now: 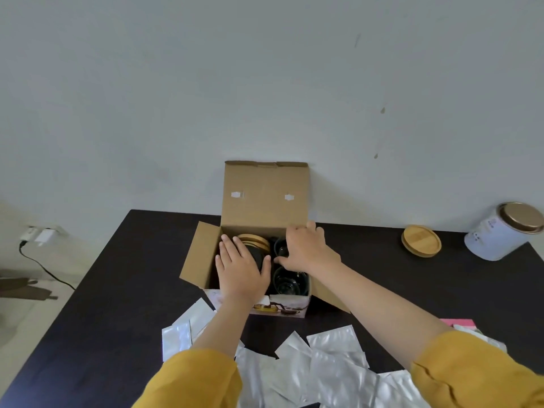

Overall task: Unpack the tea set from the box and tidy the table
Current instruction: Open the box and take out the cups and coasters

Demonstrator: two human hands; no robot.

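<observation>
Both hands are reaching into the box point(262, 301): your left hand point(243, 267) is lying with straight, spread fingers flat on a dark round piece point(255, 254) at the left side, pressing rather than gripping; your right hand point(306, 248) is curling over the far-right compartment, thumb down by a glass cup point(281, 248), but I cannot tell whether it is actually pinching anything. Box is sitting mid-table against the wall, lid flap point(265, 198) standing upright at the back, side flaps splayed out, opening facing up; its long axis is running left-right across your view, printed face toward you. Contents are looking mostly unpacked-not-yet: wooden lids point(256, 241) stacked at the back left, a second glass cup point(290, 281) at the near right, all inside. Outside, one wooden lid point(421, 240) is lying flat on the table point(117, 290) to the right, a white tin point(500, 234) tilted just beyond it. Silver foil pouches point(332, 363) are scattering across the near edge, a pink item point(457, 322) at the right. My read: unpacking is barely starting, tidying is all remaining.
</observation>
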